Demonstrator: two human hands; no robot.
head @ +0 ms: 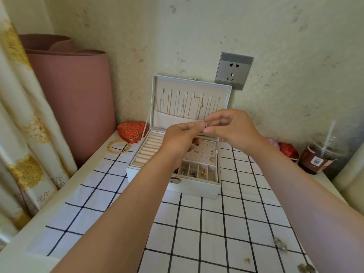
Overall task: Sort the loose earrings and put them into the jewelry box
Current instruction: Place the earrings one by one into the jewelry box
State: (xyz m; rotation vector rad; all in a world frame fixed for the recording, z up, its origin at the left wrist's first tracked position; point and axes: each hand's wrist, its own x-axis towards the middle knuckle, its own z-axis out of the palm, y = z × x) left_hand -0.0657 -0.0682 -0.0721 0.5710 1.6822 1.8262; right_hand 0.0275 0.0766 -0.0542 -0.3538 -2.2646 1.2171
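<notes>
Against a pale wall, a person is working over a checked cloth (197, 233) on a worktop (25, 243), the left hand (180, 139) and right hand (232, 128) meeting fingertip to fingertip and pinching a small gold earring (206, 125) between them. Just below the hands, the white jewelry box (193, 187) is standing open. Near the right forearm, loose earrings (280, 244) are lying on the cloth.

The earring (206, 125) pinched between both hands was too small to tell its shape. The left hand (180, 139) hid the jewelry box (197, 187) tray's middle, and loose earrings (305, 268) at five o'clock were blurred, edge-cropped.
</notes>
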